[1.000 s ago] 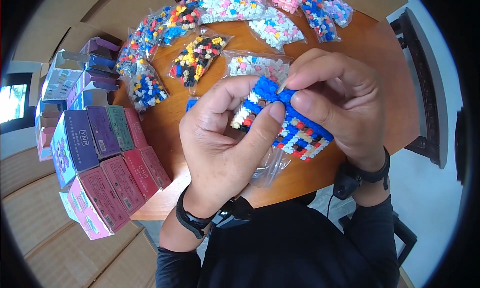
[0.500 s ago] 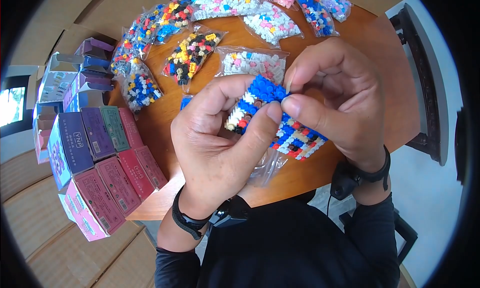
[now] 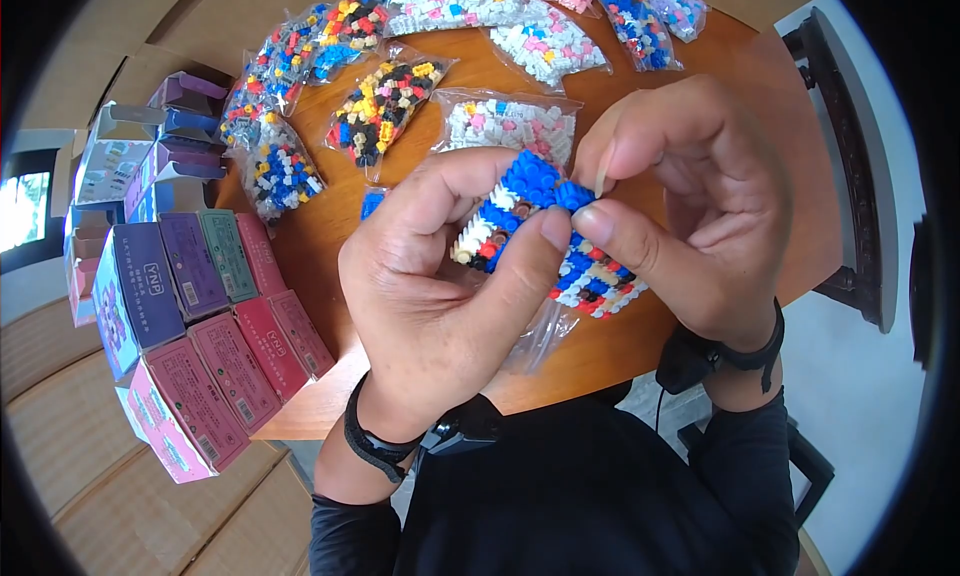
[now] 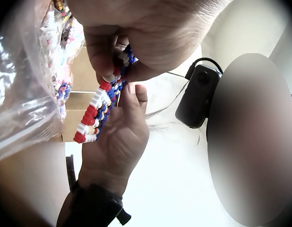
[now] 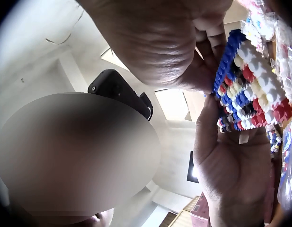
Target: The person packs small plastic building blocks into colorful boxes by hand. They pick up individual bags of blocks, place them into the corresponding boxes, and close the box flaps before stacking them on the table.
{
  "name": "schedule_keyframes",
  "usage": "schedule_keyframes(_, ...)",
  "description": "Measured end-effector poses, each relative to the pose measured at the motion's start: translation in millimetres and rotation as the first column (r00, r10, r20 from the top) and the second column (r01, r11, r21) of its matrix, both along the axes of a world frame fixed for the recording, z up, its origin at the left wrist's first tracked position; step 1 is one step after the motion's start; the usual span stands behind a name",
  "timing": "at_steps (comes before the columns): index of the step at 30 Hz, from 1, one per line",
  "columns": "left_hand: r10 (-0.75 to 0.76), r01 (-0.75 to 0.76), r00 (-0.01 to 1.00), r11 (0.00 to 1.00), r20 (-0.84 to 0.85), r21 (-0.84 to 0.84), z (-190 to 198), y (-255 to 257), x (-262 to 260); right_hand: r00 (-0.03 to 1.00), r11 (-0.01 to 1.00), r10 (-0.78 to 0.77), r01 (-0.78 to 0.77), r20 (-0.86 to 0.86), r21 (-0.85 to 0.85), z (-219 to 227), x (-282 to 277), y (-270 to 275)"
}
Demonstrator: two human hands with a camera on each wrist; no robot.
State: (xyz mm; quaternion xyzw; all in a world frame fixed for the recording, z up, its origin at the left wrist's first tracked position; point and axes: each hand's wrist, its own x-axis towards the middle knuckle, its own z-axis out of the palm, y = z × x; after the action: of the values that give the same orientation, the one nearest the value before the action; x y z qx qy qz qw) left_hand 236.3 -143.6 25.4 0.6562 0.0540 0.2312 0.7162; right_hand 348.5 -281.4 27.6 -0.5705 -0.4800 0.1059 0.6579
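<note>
A panel of small building blocks (image 3: 535,180), blue along its upper edge with white, red, black and beige rows below, is held up over the table. My left hand (image 3: 440,286) grips it, thumb pressed on its face and fingers behind. At the upper right blue edge, the thumb and index finger of my right hand (image 3: 705,206) pinch the panel. In the left wrist view the panel (image 4: 94,113) appears nearly edge-on, red and white studs along its side. The right wrist view shows its studded rows (image 5: 252,90) close up; fingertips behind the panel are partly hidden.
Clear bags of loose blocks lie around the table's far side, among them a white-and-pink bag (image 3: 510,121) and a yellow-and-black bag (image 3: 385,111). Printed boxes (image 3: 205,366) line the left edge. A transparent bag (image 3: 540,341) lies beneath the hands.
The right index fingertip has shifted a little to the right along the blue edge, and the panel has tilted slightly. The left hand keeps its grip.
</note>
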Motion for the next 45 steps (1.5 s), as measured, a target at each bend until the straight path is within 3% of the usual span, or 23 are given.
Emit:
schedule_keyframes(3,0.002,-0.002,1.000,1.000,-0.009,0.003,0,-1,1,0.994,0.985,-0.018,0.036,-0.111,0.167,-21,-5,6)
schedule_keyframes(9,-0.007,0.007,1.000,1.000,-0.007,-0.018,1,-3,0,0.996,0.997,-0.003,0.010,-0.088,0.081,-16,-1,-1)
schedule_keyframes(13,-0.011,0.010,1.000,0.999,-0.002,-0.033,1,-3,0,0.993,0.991,-0.044,0.030,-0.106,-0.134,11,-2,-4)
schedule_keyframes(15,-0.013,0.013,1.000,1.000,-0.009,-0.025,1,-4,0,0.984,0.988,-0.004,-0.023,-0.177,-0.153,13,-1,-4)
schedule_keyframes(18,-0.014,0.014,1.000,0.998,-0.013,-0.055,1,-4,1,0.952,0.993,0.070,-0.095,-0.297,-0.069,13,-1,-3)
schedule_keyframes(26,-0.016,0.016,1.000,0.999,-0.005,-0.048,0,-4,0,0.902,0.999,0.037,-0.043,-0.430,-0.004,10,1,-1)
schedule_keyframes(29,-0.012,0.012,1.000,0.999,-0.008,-0.037,0,-3,0,0.903,0.994,0.110,-0.099,-0.415,0.048,3,8,-2)
schedule_keyframes(35,-0.005,0.006,1.000,0.996,0.006,-0.088,1,-4,-1,0.875,0.997,-0.062,0.037,-0.481,-0.062,12,-2,-4)
schedule_keyframes(41,0.020,-0.019,1.000,0.994,0.005,-0.105,2,-3,0,0.924,1.000,-0.007,0.011,-0.383,0.008,5,2,-2)
schedule_keyframes(45,0.029,-0.028,0.999,0.999,0.038,-0.021,1,-4,-1,0.892,0.997,0.071,-0.057,-0.447,0.043,4,3,1)
